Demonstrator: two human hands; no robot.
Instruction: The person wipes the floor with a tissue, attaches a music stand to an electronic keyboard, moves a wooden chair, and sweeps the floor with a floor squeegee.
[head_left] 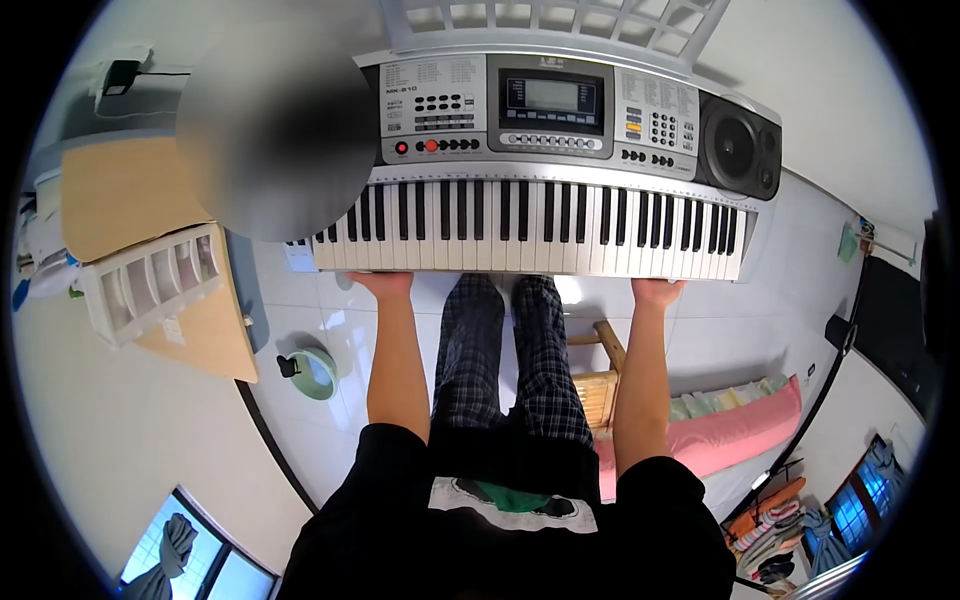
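An electronic keyboard (560, 165) with a screen, buttons and a speaker at its right end spans the upper middle of the head view. Under its front edge at the left, my left hand (385, 284) grips it, the fingers hidden beneath. My right hand (657, 291) is at the same edge farther right, also with its fingers mostly under the body. A lattice music stand (550, 18) rises from the back of the keyboard. A blurred round patch covers the keyboard's left end.
My legs (475, 350) are below the keyboard, beside a wooden stool (597, 395). A green bin (318, 375) stands on the floor at left. Left of it is a wooden desk (130, 190) with a white rack (150, 285). A bed with pink bedding (720, 440) lies at lower right.
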